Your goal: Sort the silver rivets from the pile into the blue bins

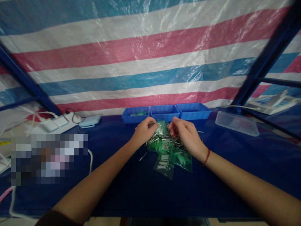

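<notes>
Two bare forearms (113,169) reach forward over a dark blue table (145,199). The left hand (145,131), thumb bent toward its fingers, pinches a small plastic bag (161,128) above a heap of metal pins (167,137) and green packets (182,159). The right hand (185,133) curls inward beside it; whether its fingers grip anything cannot be told.

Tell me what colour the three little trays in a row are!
The three trays are blue, seen best in the head view.
</notes>
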A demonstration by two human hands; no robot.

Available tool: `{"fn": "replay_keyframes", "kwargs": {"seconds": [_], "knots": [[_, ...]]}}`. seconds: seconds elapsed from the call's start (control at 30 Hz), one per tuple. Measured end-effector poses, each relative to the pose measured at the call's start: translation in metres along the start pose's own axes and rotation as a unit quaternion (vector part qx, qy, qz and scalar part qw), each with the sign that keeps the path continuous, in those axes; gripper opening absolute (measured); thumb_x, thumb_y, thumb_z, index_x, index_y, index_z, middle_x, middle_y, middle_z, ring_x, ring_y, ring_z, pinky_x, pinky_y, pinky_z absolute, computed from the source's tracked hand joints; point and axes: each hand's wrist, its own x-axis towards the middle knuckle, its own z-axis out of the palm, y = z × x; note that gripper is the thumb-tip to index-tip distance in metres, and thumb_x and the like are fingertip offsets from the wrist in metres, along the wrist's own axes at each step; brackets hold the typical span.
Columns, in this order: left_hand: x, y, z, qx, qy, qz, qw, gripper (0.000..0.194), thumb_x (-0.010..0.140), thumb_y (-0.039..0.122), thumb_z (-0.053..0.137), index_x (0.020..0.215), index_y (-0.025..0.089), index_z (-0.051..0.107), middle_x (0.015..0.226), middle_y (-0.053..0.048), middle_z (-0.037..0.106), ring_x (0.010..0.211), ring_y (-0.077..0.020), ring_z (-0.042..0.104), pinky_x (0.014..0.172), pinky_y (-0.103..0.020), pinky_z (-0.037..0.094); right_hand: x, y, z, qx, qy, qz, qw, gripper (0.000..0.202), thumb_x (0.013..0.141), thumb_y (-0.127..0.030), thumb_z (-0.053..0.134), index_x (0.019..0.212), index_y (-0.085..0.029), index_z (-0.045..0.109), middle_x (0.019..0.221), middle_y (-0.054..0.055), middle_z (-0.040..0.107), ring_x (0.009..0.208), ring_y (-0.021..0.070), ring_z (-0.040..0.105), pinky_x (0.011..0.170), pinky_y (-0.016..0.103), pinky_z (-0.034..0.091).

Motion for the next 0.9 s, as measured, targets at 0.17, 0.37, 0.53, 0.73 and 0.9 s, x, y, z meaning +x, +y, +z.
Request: {"fn": "replay_keyframes", "kwargs": {"seconds": [0.17,0.37,0.53,0.73,0.9], "knots": [[0.002,-0.002,-0.002,-0.168,0.056,-0.018,0.984,0.015,0.078,0.032,0.056,0.082,0.020,0.048,0.061,0.006,0.051,0.055,-0.0101,0.049,0.054,-0.021,0.035,0.003,0.013,0.001,-0.185,-0.004,-0.086,0.979,0.021,0.083,-0.036,0.050,0.081,-0.017,0.059,0.072,0.002,0.059,0.062,0.0139,0.051,0.060,0.028,0.039],[-0.011,0.019,-0.008,-0.257,0.021,-0.041,0.965,0.022,0.076,0.033,0.060,0.088,0.019,0.048,0.067,0.004,0.059,0.057,-0.0099,0.053,0.055,-0.021,0.039,0.003,0.012,0.004,-0.226,-0.035,-0.108,0.967,0.022,0.080,-0.038,0.056,0.083,-0.017,0.059,0.076,0.004,0.061,0.071,0.0176,0.053,0.067,0.032,0.040],[-0.019,0.029,-0.015,-0.237,-0.052,0.006,0.970,0.032,0.073,0.029,0.066,0.101,0.018,0.056,0.086,-0.002,0.065,0.073,-0.0131,0.060,0.066,-0.024,0.044,0.000,0.004,0.002,-0.147,-0.086,-0.122,0.978,0.022,0.083,-0.030,0.052,0.064,-0.018,0.051,0.063,-0.001,0.053,0.063,0.0132,0.048,0.061,0.027,0.037],[-0.021,0.022,-0.018,-0.170,-0.069,0.068,0.981,0.019,0.078,0.031,0.062,0.084,0.013,0.063,0.077,-0.002,0.066,0.071,-0.0141,0.060,0.068,-0.027,0.046,-0.005,-0.001,0.005,-0.067,-0.107,-0.073,0.989,0.030,0.084,-0.040,0.051,0.063,-0.019,0.048,0.059,-0.004,0.042,0.055,0.0095,0.039,0.052,0.024,0.032],[-0.024,0.023,-0.016,-0.137,-0.015,0.157,0.978,0.010,0.080,0.024,0.060,0.087,0.017,0.063,0.089,-0.004,0.068,0.086,-0.0169,0.063,0.081,-0.033,0.048,-0.007,-0.005,0.009,0.080,-0.154,0.066,0.983,0.056,0.087,-0.062,0.028,0.068,-0.017,0.056,0.059,0.001,0.051,0.049,0.0091,0.040,0.045,0.025,0.026]]}}
